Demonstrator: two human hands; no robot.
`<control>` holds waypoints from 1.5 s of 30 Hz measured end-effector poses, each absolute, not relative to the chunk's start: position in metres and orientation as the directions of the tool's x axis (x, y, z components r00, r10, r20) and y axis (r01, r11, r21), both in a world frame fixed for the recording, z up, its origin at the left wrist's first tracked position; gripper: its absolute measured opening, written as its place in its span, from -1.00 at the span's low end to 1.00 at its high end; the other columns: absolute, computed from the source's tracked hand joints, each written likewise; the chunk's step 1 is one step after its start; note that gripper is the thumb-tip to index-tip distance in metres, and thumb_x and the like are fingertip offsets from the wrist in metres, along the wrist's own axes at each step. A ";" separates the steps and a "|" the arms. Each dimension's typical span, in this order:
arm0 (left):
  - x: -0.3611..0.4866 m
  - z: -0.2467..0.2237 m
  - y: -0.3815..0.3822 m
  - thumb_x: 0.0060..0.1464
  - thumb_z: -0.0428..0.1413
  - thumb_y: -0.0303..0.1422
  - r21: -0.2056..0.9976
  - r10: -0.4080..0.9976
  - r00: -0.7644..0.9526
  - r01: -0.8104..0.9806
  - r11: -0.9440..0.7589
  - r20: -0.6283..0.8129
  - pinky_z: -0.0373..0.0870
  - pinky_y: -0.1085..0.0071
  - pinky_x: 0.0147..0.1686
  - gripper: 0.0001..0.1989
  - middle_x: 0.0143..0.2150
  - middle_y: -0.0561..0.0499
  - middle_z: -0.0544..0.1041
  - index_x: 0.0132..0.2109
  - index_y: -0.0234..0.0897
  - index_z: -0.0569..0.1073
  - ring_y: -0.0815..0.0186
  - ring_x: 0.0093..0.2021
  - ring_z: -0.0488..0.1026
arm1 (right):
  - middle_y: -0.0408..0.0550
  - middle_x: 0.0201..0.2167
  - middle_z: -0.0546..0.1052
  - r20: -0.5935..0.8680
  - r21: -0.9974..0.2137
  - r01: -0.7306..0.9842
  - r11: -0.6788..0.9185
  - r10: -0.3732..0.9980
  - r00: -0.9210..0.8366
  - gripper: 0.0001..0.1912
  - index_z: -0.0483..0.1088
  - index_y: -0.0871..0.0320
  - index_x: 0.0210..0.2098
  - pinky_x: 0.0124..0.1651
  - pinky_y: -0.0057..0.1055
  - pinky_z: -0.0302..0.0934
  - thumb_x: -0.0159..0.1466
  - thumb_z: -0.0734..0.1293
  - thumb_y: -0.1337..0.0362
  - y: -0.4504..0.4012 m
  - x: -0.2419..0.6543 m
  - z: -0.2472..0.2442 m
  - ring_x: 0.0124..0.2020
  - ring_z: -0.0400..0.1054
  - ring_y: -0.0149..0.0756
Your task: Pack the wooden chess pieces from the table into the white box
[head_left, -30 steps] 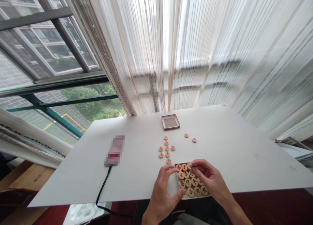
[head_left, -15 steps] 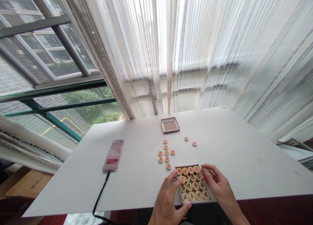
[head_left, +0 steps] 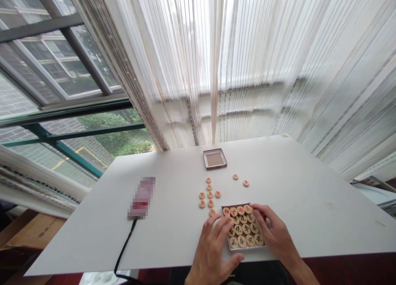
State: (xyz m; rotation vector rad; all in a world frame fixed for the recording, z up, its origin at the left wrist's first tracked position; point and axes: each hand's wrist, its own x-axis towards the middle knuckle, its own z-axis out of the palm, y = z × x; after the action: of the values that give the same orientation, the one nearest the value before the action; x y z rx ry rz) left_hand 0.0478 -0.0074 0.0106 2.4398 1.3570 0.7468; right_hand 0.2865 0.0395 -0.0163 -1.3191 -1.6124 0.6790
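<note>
Left hand (head_left: 210, 246): you're holding it open, likely steadying the box (head_left: 248, 248).
Right hand (head_left: 275, 232): resting alongside, grip unclear.
Box: sitting near the counter's (head_left: 167, 235) front edge.

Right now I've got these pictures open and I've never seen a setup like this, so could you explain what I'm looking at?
There is no machine here: you see a person's bare left hand and right hand. The view comes from one camera worn on their head, looking forward and down.

On the white table, the hands flank a shallow box of round pieces marked in red or black. Beyond it lie ten loose red-marked pieces and an open tray. A pixelated pinkish object with a black cord lies off to the left.

The left fingers reach over the box's left side; the right fingertips are at its far right corner. I can't make out a piece held in either hand.
</note>
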 end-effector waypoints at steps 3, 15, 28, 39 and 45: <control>0.047 0.014 -0.006 0.17 0.16 -0.06 0.427 0.846 0.427 0.732 -0.531 0.320 0.30 -0.03 0.26 -0.39 0.29 -0.09 0.37 0.29 -0.15 0.30 -0.05 0.31 0.22 | -0.01 -0.18 0.56 0.360 -0.805 0.477 0.352 0.930 -0.078 -0.75 0.48 0.01 -0.04 -0.09 -0.22 0.40 0.40 0.24 0.13 0.039 0.287 -0.020 -0.16 0.44 -0.13; 0.063 0.031 0.007 0.22 0.12 -0.06 0.414 0.818 0.469 0.706 -0.574 0.334 0.16 -0.12 0.32 -0.48 0.24 -0.03 0.45 0.24 -0.16 0.36 -0.01 0.28 0.26 | 0.02 -0.28 0.59 0.401 -0.658 0.608 0.444 0.890 -0.217 -0.77 0.55 -0.04 -0.06 -0.10 -0.07 0.36 0.36 0.31 0.15 0.040 0.282 -0.012 -0.21 0.39 -0.06; 0.068 0.028 0.007 0.22 0.13 -0.11 0.353 0.793 0.464 0.720 -0.598 0.396 0.15 -0.07 0.33 -0.49 0.22 -0.04 0.46 0.25 -0.15 0.36 0.06 0.27 0.28 | -0.01 -0.21 0.62 0.433 -0.607 0.658 0.446 0.880 -0.197 -0.78 0.55 -0.05 -0.07 -0.06 -0.09 0.27 0.34 0.33 0.13 0.046 0.283 -0.008 -0.14 0.41 -0.04; 0.057 0.025 -0.002 0.27 0.09 -0.12 0.347 0.816 0.416 0.755 -0.556 0.402 0.20 -0.06 0.30 -0.57 0.18 -0.07 0.49 0.19 -0.19 0.42 0.03 0.25 0.30 | -0.03 -0.20 0.63 0.424 -0.599 0.655 0.460 0.877 -0.228 -0.76 0.54 -0.07 -0.03 -0.07 -0.11 0.26 0.36 0.32 0.14 0.046 0.278 -0.009 -0.16 0.42 -0.06; 0.060 0.026 -0.002 0.26 0.10 -0.12 0.349 0.804 0.425 0.742 -0.572 0.415 0.19 -0.07 0.31 -0.59 0.19 -0.06 0.49 0.16 -0.19 0.43 0.03 0.25 0.29 | 0.00 -0.22 0.60 0.409 -0.649 0.646 0.402 0.900 -0.149 -0.76 0.53 -0.05 -0.03 -0.06 -0.11 0.29 0.36 0.31 0.12 0.038 0.283 -0.011 -0.16 0.41 -0.05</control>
State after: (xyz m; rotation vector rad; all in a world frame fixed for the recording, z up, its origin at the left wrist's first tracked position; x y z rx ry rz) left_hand 0.0598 -0.0019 0.0258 2.5550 1.3922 0.8412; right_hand 0.2825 0.0380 -0.0105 -1.3265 -1.8809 0.4140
